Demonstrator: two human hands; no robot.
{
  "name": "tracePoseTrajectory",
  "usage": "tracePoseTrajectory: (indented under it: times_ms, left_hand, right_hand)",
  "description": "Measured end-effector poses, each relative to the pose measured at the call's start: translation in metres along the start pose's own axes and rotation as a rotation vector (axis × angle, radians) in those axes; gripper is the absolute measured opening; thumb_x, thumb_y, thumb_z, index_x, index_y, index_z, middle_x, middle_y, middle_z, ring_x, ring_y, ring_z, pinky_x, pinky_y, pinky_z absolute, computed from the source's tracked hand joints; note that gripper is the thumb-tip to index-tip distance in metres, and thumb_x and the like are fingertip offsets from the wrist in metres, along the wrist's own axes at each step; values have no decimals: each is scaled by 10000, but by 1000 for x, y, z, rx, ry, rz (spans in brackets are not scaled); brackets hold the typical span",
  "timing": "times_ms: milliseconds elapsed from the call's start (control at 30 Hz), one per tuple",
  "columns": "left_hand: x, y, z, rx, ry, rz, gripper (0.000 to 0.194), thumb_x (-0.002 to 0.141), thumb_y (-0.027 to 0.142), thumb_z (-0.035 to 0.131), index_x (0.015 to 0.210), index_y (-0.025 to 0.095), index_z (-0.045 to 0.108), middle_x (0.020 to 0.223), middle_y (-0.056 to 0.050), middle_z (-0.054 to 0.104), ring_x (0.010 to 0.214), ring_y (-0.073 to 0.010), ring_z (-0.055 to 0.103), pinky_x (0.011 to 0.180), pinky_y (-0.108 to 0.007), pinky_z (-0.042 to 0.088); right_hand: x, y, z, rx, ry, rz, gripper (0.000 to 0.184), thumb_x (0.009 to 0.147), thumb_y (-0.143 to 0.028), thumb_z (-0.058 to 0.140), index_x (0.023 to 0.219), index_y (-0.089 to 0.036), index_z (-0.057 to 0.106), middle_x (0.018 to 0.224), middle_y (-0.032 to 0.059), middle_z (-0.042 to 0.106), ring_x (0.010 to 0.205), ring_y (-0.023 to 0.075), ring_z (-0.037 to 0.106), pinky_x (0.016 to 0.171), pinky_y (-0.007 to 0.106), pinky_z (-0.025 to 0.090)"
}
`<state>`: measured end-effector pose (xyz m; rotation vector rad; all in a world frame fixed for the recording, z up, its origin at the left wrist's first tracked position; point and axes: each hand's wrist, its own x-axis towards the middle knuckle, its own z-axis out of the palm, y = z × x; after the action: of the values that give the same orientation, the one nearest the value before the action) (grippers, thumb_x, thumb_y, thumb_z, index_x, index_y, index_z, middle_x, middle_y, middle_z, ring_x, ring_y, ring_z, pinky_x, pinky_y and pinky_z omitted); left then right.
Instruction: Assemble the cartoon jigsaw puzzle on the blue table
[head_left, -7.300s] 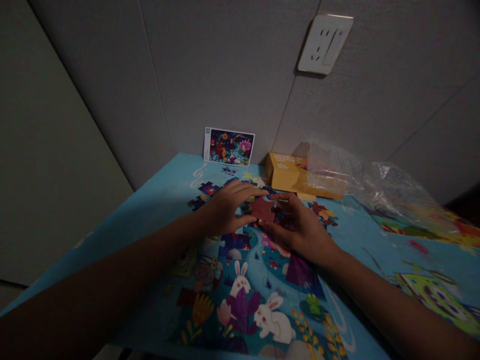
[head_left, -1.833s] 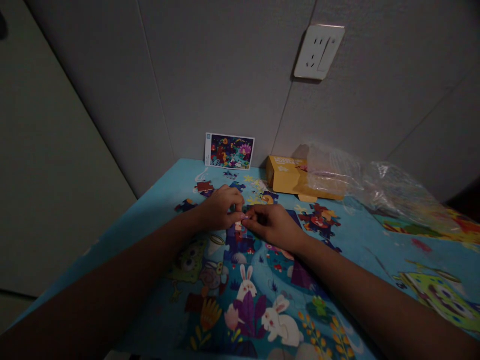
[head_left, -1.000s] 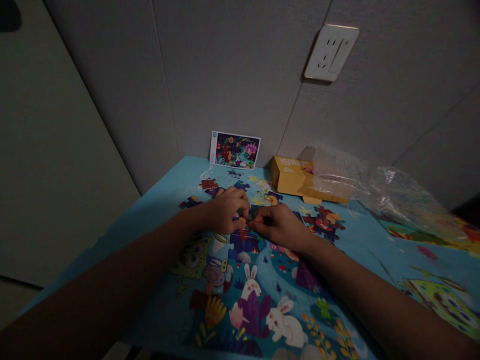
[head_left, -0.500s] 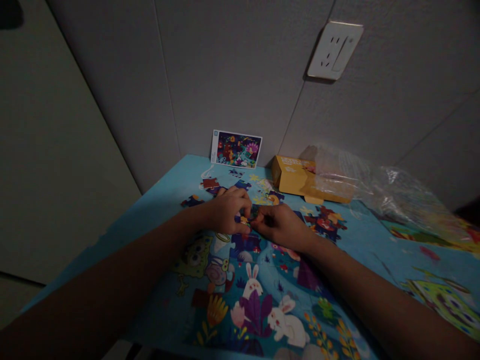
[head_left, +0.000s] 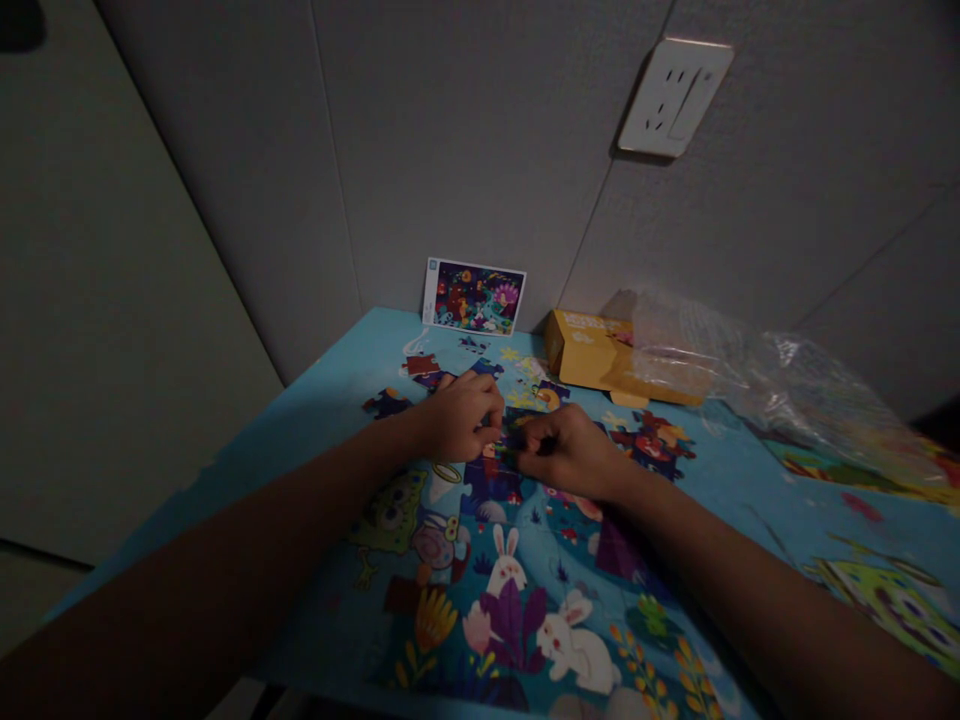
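Observation:
A partly joined jigsaw puzzle [head_left: 517, 570] with white rabbits, flowers and a blue stream lies on the blue table. My left hand [head_left: 461, 415] rests at its upper left edge, fingers curled down and closed; what lies under them is hidden. Beside it, my right hand [head_left: 566, 455] is closed in a pinch, thumb and fingertips at a small dark puzzle piece [head_left: 517, 422] at the puzzle's upper edge. Loose pieces lie around: a dark one [head_left: 386, 403] left of my left hand, a brown one [head_left: 421, 366] behind it, and a joined red cluster [head_left: 654, 445] right of my right hand.
A picture card [head_left: 476, 297] of the puzzle scene leans on the wall at the back. Right of it stand a yellow box [head_left: 592, 350] and a crumpled clear plastic bag [head_left: 765, 375]. The table [head_left: 285, 440] has cartoon prints. A socket [head_left: 675, 97] is on the wall.
My right hand has shifted slightly right, away from my left hand, and the gap between them is wider. My left thumb has drawn in towards its fingers.

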<state>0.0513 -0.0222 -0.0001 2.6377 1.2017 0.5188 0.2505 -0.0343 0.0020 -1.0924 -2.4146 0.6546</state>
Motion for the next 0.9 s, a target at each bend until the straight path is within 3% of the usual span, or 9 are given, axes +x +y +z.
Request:
tracePoseTrajectory:
  times_ms: [300, 667, 900]
  left_hand:
    - [1, 0, 0, -12, 20, -5, 8, 772, 172, 648, 766, 168, 651, 975, -59, 610, 1013, -242, 536, 851, -384, 346]
    - [0, 0, 0, 11, 24, -1, 33, 800, 171, 614, 801, 168, 647, 974, -68, 617, 1012, -242, 556, 832, -376, 354]
    - [2, 0, -2, 76, 34, -73, 37, 773, 167, 599, 748, 158, 625, 874, -67, 626, 899, -232, 583, 746, -349, 365]
  right_hand:
    - [-5, -1, -14, -128, -70, -9, 287, 648, -212, 511, 442, -187, 312, 464, -72, 207, 442, 59, 226, 452, 241, 144]
    - [-3, 2, -14, -162, -73, -2, 305, 659, -198, 520, 427, -181, 323, 441, -80, 212, 421, 49, 203, 458, 258, 134]
    - [-3, -1, -15, -172, -82, 34, 303, 655, -186, 531, 426, -183, 332, 442, -80, 207, 427, 55, 219, 465, 257, 146]
